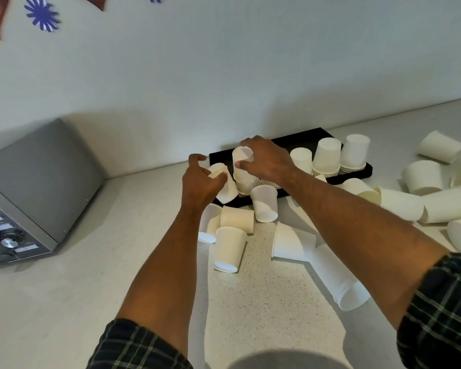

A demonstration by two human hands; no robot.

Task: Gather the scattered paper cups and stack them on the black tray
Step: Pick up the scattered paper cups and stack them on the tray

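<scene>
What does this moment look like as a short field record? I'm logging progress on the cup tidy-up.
surface: pale speckled counter
tray: black tray by the wall
stacks on tray: two upside-down stacks at its right end
left hand: left hand has its grip on a tilted cup at the tray's near left corner
right hand: right hand grips an upside-down cup atop a stack on the tray
loose cups: many lie tipped on the counter, in front and to the right
other: grey appliance at left
</scene>
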